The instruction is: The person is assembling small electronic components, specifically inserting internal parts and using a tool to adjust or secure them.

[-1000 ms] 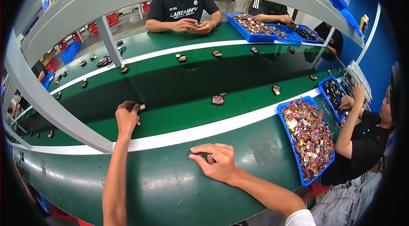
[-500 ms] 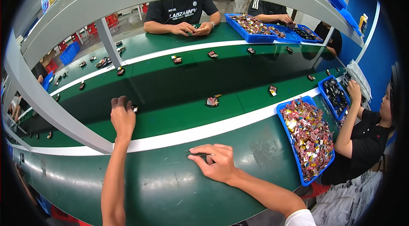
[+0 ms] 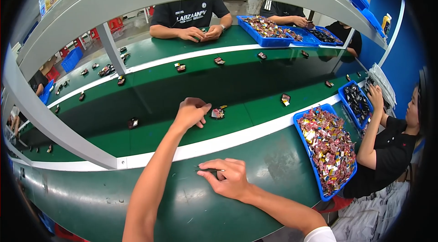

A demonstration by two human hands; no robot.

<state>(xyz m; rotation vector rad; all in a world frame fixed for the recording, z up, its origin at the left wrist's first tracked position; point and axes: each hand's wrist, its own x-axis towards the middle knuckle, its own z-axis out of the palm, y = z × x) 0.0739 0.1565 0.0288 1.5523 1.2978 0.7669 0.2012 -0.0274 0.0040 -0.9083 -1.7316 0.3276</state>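
My left hand (image 3: 192, 112) hovers over the green conveyor belt (image 3: 182, 82) with its fingers curved and apart, holding nothing. Just to its right lies a small dark part with pink, white and yellow pieces on it (image 3: 218, 113); I see a slight gap between hand and part. Another small dark part (image 3: 132, 123) sits on the belt to the left of my forearm. Over the green worktable (image 3: 260, 160), my right hand (image 3: 230, 177) is closed on a pair of thin tweezers (image 3: 207, 169), whose tips point left.
A blue tray (image 3: 322, 196) piled with small red, white and yellow pieces stands at right, before a smaller blue tray of black parts (image 3: 356, 100) and a co-worker. A white rail (image 3: 255, 131) edges the belt. A grey post (image 3: 68, 128) rises at left; more people sit opposite.
My left hand has moved right along the belt, from beside one small dark part to beside another. My right hand still holds the tweezers in nearly the same place. The view has shifted slightly.
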